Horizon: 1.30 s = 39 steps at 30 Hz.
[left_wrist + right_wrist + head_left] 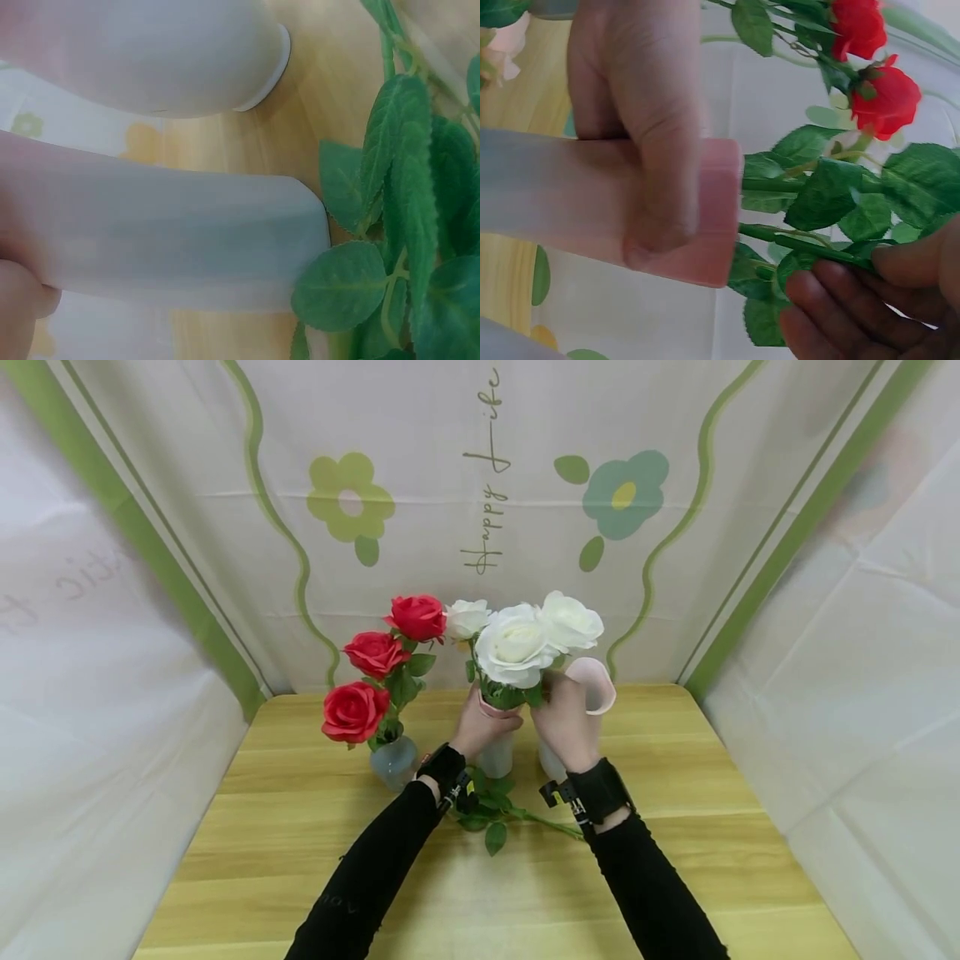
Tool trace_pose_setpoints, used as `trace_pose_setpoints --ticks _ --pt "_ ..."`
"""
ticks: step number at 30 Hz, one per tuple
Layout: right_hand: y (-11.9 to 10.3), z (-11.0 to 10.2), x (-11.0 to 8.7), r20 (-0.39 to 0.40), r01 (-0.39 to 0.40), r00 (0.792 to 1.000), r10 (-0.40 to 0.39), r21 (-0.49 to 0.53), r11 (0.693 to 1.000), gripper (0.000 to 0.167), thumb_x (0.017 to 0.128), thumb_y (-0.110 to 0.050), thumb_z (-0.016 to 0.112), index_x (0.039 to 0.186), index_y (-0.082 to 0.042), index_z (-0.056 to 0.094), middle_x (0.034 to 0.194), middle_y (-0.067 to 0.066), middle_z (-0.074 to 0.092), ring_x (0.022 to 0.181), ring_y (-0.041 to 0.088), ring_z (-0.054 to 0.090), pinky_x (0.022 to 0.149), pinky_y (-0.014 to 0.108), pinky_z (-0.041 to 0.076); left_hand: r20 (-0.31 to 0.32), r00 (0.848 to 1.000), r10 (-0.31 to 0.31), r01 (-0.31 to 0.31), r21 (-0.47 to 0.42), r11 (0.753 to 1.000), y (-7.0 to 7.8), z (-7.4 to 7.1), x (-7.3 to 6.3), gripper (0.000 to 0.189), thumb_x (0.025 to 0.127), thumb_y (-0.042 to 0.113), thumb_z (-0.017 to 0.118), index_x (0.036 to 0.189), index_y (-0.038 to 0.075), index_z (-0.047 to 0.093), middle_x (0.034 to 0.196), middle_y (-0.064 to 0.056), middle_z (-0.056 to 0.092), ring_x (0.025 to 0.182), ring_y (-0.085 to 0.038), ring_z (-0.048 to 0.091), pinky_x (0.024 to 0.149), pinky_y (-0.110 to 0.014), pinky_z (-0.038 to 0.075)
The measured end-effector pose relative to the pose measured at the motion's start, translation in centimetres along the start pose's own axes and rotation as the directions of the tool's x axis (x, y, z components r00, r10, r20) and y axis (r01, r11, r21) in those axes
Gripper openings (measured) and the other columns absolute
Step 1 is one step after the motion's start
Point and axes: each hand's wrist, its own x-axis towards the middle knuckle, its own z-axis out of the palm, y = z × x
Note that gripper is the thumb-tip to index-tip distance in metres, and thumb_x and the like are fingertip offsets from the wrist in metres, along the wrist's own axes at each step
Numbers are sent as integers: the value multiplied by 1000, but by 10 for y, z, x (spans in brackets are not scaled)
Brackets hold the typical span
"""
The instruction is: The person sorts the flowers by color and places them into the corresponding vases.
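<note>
A tall pale vase (495,758) with a pink rim stands near the table's back. My left hand (483,727) grips it just below the rim; in the right wrist view the thumb (664,187) lies across the vase's pink upper part. White roses (516,647) rise from its mouth. At the right of that mouth is my right hand (572,722), which pinches a green stem (810,246) between thumb and fingers, as the right wrist view shows. The stem enters the vase; its lower end is hidden inside.
Red roses (356,712) stand in a blue-grey vase (394,762) on the left. Another pink-rimmed vase (597,687) is behind my right hand. A leafy stem (495,810) lies on the table (675,827) in front. A printed cloth (420,552) hangs behind.
</note>
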Motion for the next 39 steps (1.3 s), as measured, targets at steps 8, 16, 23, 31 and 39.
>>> trace_pose_setpoints --ticks 8,16,23,31,39 --pt "2 11 -4 39 19 999 -16 -74 997 19 91 -4 60 77 -17 60 68 -3 55 56 15 44 52 31 33 13 1000 12 -11 -71 997 -5 0 0 84 79 -5 78 148 7 30 142 -14 43 126 -27 47 101 -42 44" --pt "-1 29 -11 83 15 996 -10 -56 998 18 84 10 60 80 -7 60 78 7 58 66 23 51 59 36 40 -18 1000 2 -4 -119 993 -8 2 -2 86 79 -9 76 149 6 28 121 -15 60 96 -16 63 86 -35 53" --pt "2 37 -19 61 37 998 -33 -68 997 9 92 7 60 90 0 66 98 17 61 101 36 55 81 47 48 9 996 88 -85 -185 979 -11 2 1 82 82 -10 72 150 4 26 141 -16 48 115 -17 57 102 -36 44" --pt "7 41 -40 -107 109 989 -102 63 992 21 87 1 69 106 7 69 105 19 64 103 36 55 93 50 44 22 978 206 -201 -133 971 -16 3 5 78 81 -10 74 145 1 32 141 -16 46 129 -26 47 107 -37 40" --pt "8 33 -81 -154 113 983 -97 99 989 14 83 6 69 97 7 69 97 16 64 91 32 59 78 44 52 33 975 222 -215 -146 966 -17 1 4 65 82 -9 72 138 7 44 130 -9 54 120 -23 54 102 -40 45"
